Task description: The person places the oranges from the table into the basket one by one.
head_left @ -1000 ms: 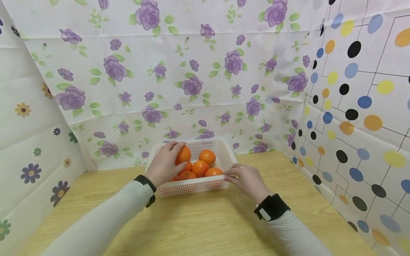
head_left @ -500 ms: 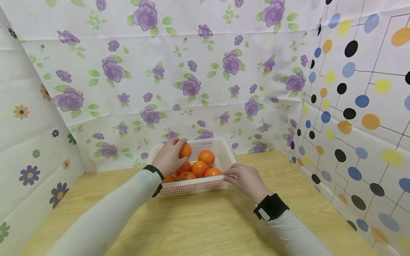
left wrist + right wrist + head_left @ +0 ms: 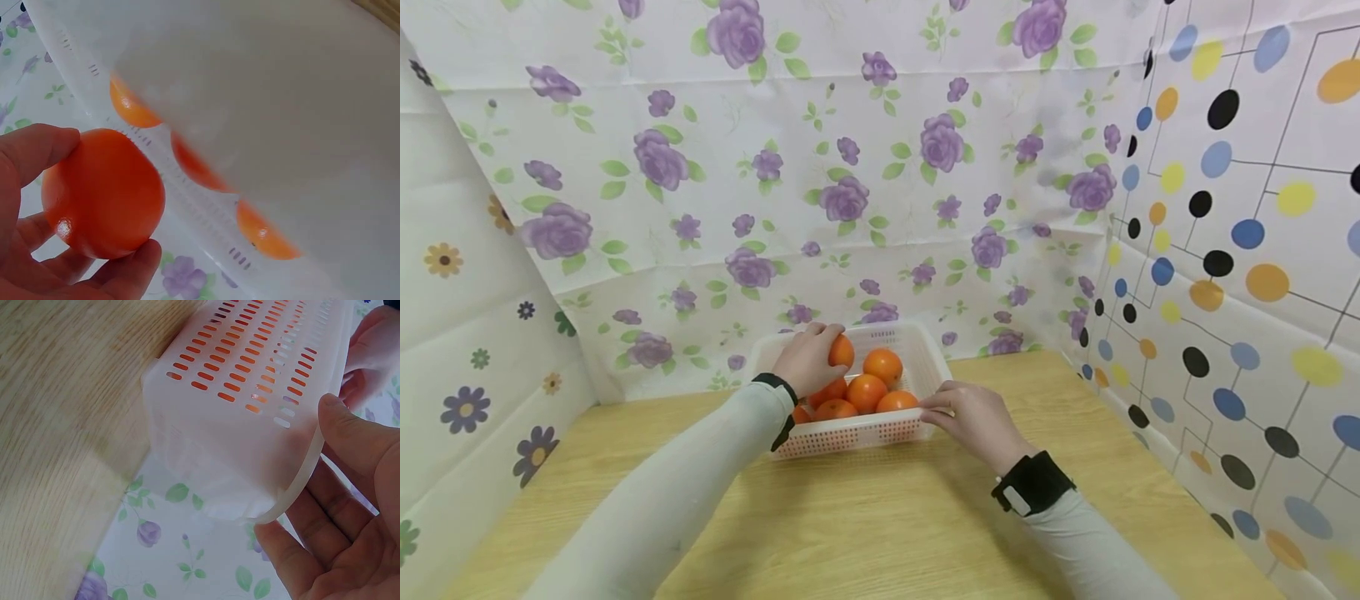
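My left hand grips a smooth, glossy round orange fruit over the left part of a white plastic basket. The left wrist view shows the thumb on one side of it and the fingers curled round the other. Several more such fruits lie in the basket, partly hidden behind the left hand. My right hand pinches the basket's front right corner. In the right wrist view, its thumb lies over the rim and its fingers are on the other side.
The basket stands at the back of a wooden table, close to a flowered cloth wall. A dotted cloth rises on the right, a floral one on the left.
My left hand has moved slightly to the right with the fruit, uncovering more of the fruits at the left. My right hand has stayed at the basket's corner.
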Motion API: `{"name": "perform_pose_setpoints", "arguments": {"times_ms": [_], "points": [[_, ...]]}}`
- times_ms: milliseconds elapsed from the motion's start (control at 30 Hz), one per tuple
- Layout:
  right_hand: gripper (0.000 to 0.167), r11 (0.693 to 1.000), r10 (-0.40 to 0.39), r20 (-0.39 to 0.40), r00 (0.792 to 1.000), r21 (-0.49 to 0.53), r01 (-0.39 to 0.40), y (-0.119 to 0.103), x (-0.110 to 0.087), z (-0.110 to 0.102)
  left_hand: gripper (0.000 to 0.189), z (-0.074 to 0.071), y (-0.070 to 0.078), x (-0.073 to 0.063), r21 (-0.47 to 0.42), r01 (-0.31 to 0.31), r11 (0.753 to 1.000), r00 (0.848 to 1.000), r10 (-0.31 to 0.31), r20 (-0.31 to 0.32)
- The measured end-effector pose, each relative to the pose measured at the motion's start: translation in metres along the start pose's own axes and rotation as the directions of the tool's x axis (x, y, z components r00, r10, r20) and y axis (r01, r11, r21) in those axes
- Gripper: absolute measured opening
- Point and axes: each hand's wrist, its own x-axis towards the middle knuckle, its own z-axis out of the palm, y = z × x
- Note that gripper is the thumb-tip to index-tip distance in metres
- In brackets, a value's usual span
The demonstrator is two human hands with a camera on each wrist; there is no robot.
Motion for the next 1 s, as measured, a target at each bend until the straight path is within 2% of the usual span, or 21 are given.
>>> {"name": "perform_pose_setpoints", "arguments": {"times_ms": [300, 633, 833, 1000], "points": [[0.017, 1.0, 0.005, -0.004, 1.0, -0.001, -0.005, 0.001, 0.0, -0.001, 0.069, -0.004, 0.01, 0.01, 0.033, -0.016, 0.999, 1.0, 0.015, 0.021], [0.017, 1.0, 0.007, -0.004, 1.0, 0.004, -0.007, -0.001, 0.0, -0.001, 0.071, 0.001, 0.006, 0.038, 0.052, 0.039, 0.998, 0.997, -0.042, 0.061], [0.015, 1.0, -0.012, -0.007, 1.0, -0.006, 0.012, 0.0, 0.0, 0.0, 0.069, 0.003, 0.008, 0.043, 0.056, 0.096, 0.994, 0.989, -0.102, 0.104], [0.015, 1.0, -0.011, -0.006, 1.0, -0.004, 0.011, 0.001, 0.0, 0.0, 0.07, 0.006, 0.011, 0.046, 0.077, 0.099, 0.992, 0.987, -0.108, 0.12]]}}
